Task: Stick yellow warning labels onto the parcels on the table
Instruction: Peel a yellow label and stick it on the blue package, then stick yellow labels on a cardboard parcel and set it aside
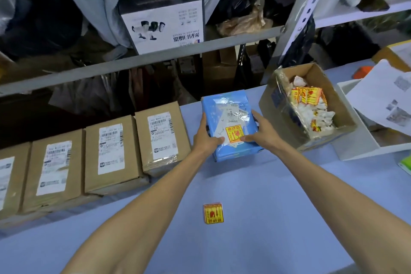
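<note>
The yellow warning label, in the head view, is sitting on the blue parcel, top pointing to 12 o'clock. The parcel is lying mid-table, long side running 12 to 6. The left hand and right hand are gripping its sides, thumbs pressing beside the label. I think the sticking is finishing. Next, the spare label at 6 is waiting for a brown box at 9.

A blue plastic-wrapped parcel, bearing a white shipping slip and a yellow-and-red warning label on top, is gripped at its sides by the left hand and right hand. Brown cardboard parcels with white slips line the counter to its left; a loose label lies flat nearer the person.
</note>
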Action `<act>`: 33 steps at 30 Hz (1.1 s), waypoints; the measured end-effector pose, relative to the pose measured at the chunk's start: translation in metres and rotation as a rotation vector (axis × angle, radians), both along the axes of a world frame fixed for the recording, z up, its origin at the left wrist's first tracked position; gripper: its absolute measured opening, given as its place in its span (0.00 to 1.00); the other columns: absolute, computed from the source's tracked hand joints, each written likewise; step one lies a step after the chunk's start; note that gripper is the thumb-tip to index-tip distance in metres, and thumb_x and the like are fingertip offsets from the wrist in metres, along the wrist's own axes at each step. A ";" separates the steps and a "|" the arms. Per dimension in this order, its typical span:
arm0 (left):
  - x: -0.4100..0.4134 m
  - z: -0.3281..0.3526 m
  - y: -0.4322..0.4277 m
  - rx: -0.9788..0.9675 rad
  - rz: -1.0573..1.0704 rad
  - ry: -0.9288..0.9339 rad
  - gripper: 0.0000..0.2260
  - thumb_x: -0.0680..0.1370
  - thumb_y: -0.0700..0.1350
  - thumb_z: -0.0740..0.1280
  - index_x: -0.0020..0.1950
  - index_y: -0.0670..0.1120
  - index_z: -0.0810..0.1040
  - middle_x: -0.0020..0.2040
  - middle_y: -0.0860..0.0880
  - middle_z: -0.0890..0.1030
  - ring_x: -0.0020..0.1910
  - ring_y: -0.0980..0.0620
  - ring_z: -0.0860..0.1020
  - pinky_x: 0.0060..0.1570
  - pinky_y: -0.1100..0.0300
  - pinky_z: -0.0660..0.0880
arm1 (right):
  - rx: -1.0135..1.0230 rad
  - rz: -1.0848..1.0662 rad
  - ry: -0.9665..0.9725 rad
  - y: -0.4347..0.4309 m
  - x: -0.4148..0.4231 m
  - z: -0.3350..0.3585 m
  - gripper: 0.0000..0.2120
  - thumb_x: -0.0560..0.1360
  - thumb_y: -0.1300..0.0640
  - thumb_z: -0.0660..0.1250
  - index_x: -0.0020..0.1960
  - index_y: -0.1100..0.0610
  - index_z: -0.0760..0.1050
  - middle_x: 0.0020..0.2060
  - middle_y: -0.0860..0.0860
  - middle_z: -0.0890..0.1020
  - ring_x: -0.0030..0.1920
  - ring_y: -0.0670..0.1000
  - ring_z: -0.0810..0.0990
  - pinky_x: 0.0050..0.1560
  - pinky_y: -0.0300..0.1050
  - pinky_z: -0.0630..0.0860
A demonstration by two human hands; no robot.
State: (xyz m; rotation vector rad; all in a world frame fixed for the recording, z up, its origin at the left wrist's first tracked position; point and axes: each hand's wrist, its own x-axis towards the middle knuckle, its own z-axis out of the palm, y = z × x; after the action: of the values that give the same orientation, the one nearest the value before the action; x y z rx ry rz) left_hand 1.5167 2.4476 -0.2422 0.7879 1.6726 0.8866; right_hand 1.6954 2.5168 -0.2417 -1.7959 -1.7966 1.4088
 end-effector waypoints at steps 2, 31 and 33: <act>-0.004 -0.007 0.008 -0.005 0.010 0.011 0.44 0.71 0.33 0.72 0.78 0.57 0.52 0.66 0.48 0.74 0.63 0.49 0.74 0.58 0.54 0.74 | 0.011 0.023 -0.028 0.005 -0.006 -0.002 0.50 0.66 0.59 0.78 0.78 0.53 0.51 0.73 0.51 0.65 0.71 0.55 0.67 0.69 0.52 0.67; -0.126 0.028 -0.072 -0.038 -0.042 0.849 0.21 0.76 0.40 0.64 0.68 0.42 0.67 0.65 0.42 0.69 0.65 0.42 0.66 0.64 0.52 0.65 | 0.342 0.668 -0.392 -0.048 -0.133 0.036 0.31 0.72 0.61 0.71 0.72 0.61 0.64 0.67 0.59 0.69 0.67 0.60 0.69 0.64 0.52 0.69; -0.131 0.028 -0.079 -0.094 -0.021 0.754 0.22 0.75 0.40 0.64 0.68 0.42 0.65 0.65 0.41 0.66 0.64 0.41 0.67 0.63 0.51 0.66 | 0.313 0.661 -0.375 -0.055 -0.149 0.035 0.28 0.73 0.58 0.71 0.69 0.62 0.65 0.64 0.60 0.71 0.64 0.61 0.71 0.61 0.52 0.70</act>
State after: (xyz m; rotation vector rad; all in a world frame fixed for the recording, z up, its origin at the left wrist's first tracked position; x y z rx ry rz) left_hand 1.3860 2.3686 -0.2139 1.1592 2.3266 0.5052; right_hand 1.5469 2.4616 -0.2065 -1.4278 -2.8029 0.8993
